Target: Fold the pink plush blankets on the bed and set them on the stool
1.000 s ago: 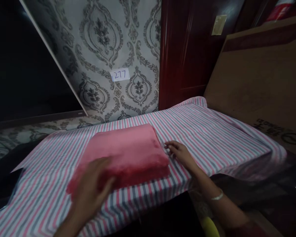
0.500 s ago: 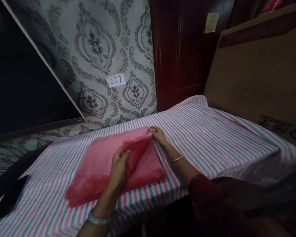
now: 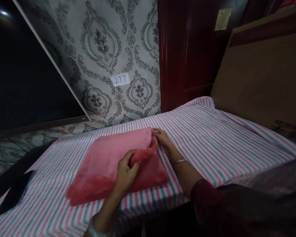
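Between the two hands lies a folded pink cloth (image 3: 108,161), soft and fuzzy, resting on a striped sheet (image 3: 212,138) that covers the surface. Its right edge is lifted into a fold. The left hand (image 3: 127,171) pinches that raised fold near the cloth's middle, wrist bent down, a pale bangle (image 3: 96,228) on it. The right hand (image 3: 162,138) grips the far right corner, forearm lying across the stripes.
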`<state>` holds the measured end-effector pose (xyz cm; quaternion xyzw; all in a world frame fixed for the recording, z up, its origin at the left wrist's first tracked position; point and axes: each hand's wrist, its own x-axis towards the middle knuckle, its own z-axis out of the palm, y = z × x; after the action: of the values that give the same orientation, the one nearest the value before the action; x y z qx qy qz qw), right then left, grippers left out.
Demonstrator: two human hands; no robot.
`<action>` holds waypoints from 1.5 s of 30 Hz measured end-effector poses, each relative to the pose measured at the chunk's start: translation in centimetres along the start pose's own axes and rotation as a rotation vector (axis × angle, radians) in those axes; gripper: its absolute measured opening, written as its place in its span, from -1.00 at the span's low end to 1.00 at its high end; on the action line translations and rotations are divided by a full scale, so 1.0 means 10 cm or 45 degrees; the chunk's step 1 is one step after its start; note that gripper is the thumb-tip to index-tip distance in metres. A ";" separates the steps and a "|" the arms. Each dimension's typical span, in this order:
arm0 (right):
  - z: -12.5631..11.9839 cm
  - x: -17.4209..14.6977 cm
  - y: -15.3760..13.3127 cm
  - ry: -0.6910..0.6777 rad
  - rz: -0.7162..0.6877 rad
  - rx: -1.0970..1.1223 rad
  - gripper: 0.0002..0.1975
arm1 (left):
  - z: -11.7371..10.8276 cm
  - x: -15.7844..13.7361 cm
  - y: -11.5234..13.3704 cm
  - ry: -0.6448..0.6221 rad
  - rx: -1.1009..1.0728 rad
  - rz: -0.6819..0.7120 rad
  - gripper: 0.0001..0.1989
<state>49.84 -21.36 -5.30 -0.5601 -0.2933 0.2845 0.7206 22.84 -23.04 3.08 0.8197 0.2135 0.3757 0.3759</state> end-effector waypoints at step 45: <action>0.01 0.04 -0.19 0.126 0.015 -0.988 -0.62 | -1.71 0.60 -1.49 0.209 -0.187 -0.922 -0.81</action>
<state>50.14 -21.39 -3.40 -0.8057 -0.3406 0.1294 0.4670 12.30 -2.12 1.63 0.6291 0.4914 0.2971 0.5239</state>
